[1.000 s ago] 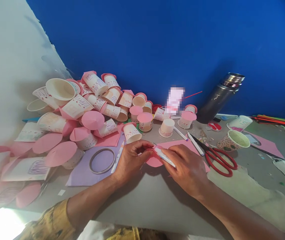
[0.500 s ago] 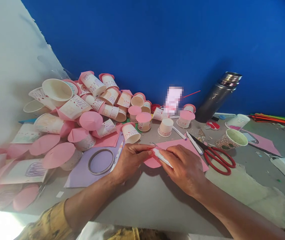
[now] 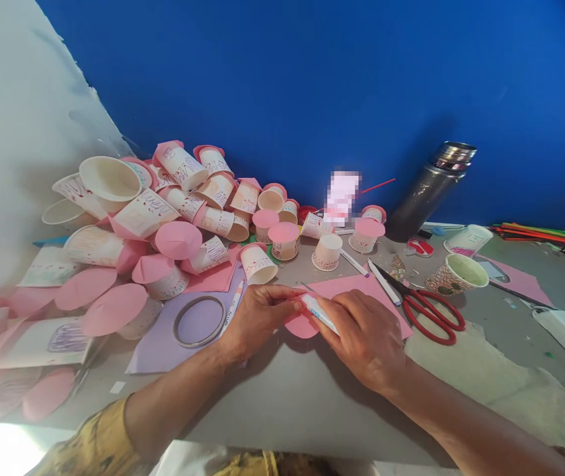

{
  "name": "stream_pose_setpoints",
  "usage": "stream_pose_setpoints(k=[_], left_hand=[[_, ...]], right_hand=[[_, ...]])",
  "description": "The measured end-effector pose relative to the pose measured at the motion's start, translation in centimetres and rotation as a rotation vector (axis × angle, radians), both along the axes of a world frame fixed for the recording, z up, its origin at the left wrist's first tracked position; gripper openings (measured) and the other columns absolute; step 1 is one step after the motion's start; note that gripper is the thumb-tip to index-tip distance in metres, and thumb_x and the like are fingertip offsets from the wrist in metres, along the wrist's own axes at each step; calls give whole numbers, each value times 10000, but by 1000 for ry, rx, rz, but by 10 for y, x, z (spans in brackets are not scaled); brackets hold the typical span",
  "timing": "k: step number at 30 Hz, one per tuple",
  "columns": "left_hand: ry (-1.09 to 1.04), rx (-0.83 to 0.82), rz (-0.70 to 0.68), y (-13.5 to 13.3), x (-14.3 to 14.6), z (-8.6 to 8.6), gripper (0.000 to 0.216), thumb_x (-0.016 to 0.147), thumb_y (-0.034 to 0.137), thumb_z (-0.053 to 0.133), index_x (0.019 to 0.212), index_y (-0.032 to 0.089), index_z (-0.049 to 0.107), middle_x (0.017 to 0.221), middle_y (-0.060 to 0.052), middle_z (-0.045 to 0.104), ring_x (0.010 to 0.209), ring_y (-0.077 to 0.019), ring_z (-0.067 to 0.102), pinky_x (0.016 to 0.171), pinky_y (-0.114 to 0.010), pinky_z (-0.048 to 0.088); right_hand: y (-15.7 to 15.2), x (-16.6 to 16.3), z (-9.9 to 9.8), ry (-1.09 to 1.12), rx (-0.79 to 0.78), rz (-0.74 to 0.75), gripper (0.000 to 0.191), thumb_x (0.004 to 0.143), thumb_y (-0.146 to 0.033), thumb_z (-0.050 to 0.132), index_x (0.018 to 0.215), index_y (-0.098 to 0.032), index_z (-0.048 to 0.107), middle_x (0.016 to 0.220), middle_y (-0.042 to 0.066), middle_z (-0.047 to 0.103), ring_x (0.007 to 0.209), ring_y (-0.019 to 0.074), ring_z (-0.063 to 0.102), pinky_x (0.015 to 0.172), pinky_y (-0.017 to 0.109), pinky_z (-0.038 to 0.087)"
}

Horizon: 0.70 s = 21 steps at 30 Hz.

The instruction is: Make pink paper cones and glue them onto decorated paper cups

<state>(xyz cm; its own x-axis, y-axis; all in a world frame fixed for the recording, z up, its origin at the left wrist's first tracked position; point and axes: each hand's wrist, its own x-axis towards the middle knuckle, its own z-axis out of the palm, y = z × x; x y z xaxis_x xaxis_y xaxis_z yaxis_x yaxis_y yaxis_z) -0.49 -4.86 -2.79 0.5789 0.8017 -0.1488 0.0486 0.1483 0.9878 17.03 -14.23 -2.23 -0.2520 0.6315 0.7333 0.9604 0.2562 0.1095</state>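
My left hand (image 3: 257, 317) pinches the edge of a small pink paper circle (image 3: 301, 326) that lies on the grey table (image 3: 282, 403). My right hand (image 3: 364, 337) grips a white glue stick (image 3: 318, 313), its tip pressed to the same circle near my left fingers. Both hands are closed. A larger pink sheet (image 3: 356, 291) lies just behind them.
A heap of decorated paper cups with pink lids (image 3: 183, 198) fills the back left. A metal ring (image 3: 199, 320) rests on lilac paper. Red scissors (image 3: 428, 309), white markers (image 3: 384, 281), a patterned cup (image 3: 458, 274) and a steel flask (image 3: 428, 192) stand to the right.
Both hands keep their grip and have shifted only slightly with the camera's small drift; the glue stick tip stays on the pink circle.
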Motion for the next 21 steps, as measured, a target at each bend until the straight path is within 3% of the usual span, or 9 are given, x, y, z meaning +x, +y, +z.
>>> stream_pose_setpoints(k=[7,13,21], left_hand=[[21,-50,15,-2,0,5,290,753,346,818,968,152,832,888,-64,798,787,-174,653,745,-279,505],[52,-69,-1,-3,1,13,268,757,331,800,943,140,835,826,-66,779,758,-163,627,725,-269,488],[78,-76,-25,-3,0,13,173,745,302,780,806,148,829,755,-43,745,710,-139,575,692,-255,450]], right_hand=[[-1,1,0,-11,-14,74,206,890,-107,715,1094,-137,724,730,38,678,674,182,516,641,326,381],[-1,5,0,-31,27,137,225,878,-47,693,1090,-111,729,838,77,732,724,194,519,647,324,405],[-1,3,0,-2,2,69,171,882,-117,723,1045,-164,743,770,41,703,705,178,538,666,317,412]])
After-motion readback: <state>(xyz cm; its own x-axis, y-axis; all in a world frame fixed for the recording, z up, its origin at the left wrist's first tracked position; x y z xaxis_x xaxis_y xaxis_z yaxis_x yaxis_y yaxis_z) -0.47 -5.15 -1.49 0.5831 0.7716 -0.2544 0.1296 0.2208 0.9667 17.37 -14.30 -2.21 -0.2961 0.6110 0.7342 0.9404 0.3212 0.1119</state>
